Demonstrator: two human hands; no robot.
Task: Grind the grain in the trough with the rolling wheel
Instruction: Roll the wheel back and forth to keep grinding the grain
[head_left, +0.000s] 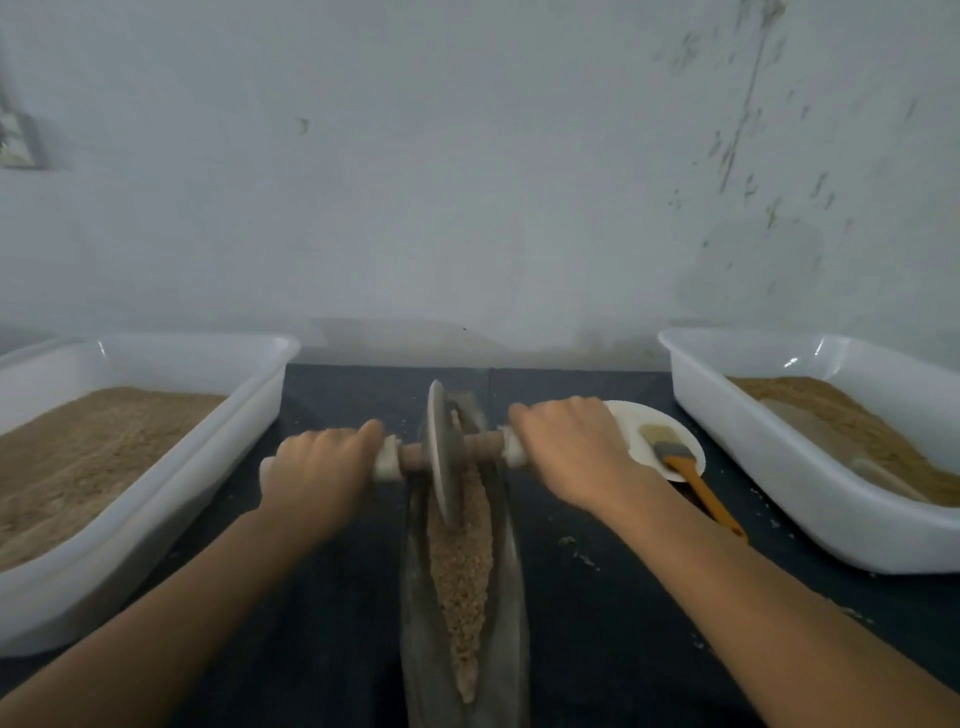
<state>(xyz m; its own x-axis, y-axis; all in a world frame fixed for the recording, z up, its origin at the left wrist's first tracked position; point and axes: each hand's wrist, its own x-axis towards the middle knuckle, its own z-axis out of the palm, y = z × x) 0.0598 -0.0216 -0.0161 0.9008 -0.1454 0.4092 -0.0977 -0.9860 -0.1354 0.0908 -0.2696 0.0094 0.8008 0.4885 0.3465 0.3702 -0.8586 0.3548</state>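
Observation:
A long, narrow grey trough (511, 597) runs away from me on the dark table, with a strip of tan crushed grain (462, 577) along its groove. A grey disc wheel (441, 452) stands upright in the far half of the trough, on a wooden axle (485, 444) with white-wrapped ends. My left hand (319, 467) grips the left end of the axle. The right end is held in my right hand (569, 447). Both arms are stretched forward.
A large white tub (156, 478) of tan grain stands at the left, and another white tub (810, 478) of brown meal at the right. A small white plate (649, 421) with an orange-handled brush (691, 475) lies beside my right hand. Crumbs dot the dark table (597, 623).

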